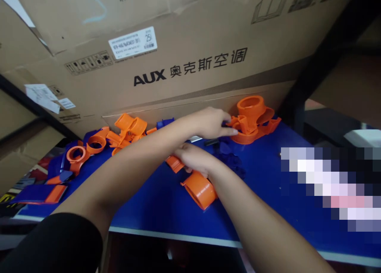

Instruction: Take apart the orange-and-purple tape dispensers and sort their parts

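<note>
My arms cross over a blue tabletop. Reaching to the right, my left hand has its thumb and fingers apart at the edge of a cluster of orange tape dispensers, the thumb touching one. Beneath my left forearm, my right hand is closed around an orange tape dispenser; its wide ring hangs below the fingers, and its other end shows left of them. The fingertips of my right hand are partly hidden. Dark blue plastic pieces lie just right of that hand.
A large cardboard box stands along the back of the table. More orange dispensers sit against it, and orange and blue ones lie at the left. Dark metal posts flank the box. A pixelated patch covers the right.
</note>
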`<state>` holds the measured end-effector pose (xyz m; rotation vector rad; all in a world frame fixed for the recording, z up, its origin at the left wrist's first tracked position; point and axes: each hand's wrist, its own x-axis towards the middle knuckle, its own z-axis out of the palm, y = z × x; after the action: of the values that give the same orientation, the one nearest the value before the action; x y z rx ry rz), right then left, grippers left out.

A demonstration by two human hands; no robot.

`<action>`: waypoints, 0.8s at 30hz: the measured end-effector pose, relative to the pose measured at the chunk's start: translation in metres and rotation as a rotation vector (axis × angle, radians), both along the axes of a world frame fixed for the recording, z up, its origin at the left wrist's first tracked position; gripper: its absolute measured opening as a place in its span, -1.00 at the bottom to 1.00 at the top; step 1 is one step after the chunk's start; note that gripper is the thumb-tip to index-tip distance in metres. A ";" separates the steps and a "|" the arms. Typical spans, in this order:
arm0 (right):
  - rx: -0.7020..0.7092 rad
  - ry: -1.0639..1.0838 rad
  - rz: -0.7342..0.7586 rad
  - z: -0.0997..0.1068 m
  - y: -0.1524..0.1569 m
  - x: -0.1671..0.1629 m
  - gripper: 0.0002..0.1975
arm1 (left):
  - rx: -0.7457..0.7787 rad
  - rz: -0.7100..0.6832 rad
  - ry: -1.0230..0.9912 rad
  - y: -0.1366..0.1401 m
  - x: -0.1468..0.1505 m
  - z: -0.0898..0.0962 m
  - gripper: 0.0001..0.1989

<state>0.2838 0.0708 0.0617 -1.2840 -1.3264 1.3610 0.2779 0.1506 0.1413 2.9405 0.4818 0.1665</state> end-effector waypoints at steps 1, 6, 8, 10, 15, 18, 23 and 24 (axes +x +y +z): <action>-0.024 0.010 -0.007 0.000 0.001 0.000 -0.82 | -0.014 0.030 -0.114 -0.003 -0.015 0.006 -0.62; 0.029 0.152 -0.054 0.001 0.004 -0.002 -0.82 | -0.059 0.258 -0.657 -0.027 -0.110 0.001 -0.77; 0.099 0.184 -0.060 0.001 0.004 -0.003 -0.84 | -0.003 0.353 -0.807 -0.034 -0.142 -0.019 -0.81; 0.170 0.202 -0.064 0.002 0.003 -0.004 -0.86 | 0.026 0.363 -0.907 -0.038 -0.164 -0.043 -0.83; 0.206 0.235 -0.105 0.002 0.001 -0.008 -0.86 | -0.096 0.243 -1.020 -0.049 -0.181 -0.089 -0.81; 0.151 0.274 -0.126 0.001 0.002 -0.010 -0.87 | -0.132 0.174 -1.028 -0.057 -0.181 -0.098 -0.71; 0.031 0.296 -0.139 0.003 0.001 -0.018 -0.86 | -0.144 0.171 -1.036 -0.064 -0.182 -0.098 -0.63; 0.007 0.304 -0.136 0.003 0.000 -0.020 -0.86 | -0.148 0.174 -1.033 -0.064 -0.182 -0.098 -0.64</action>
<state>0.2634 0.0709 0.0648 -1.0899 -1.0171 1.3903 0.0955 0.0867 0.0433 2.2269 0.5164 1.4638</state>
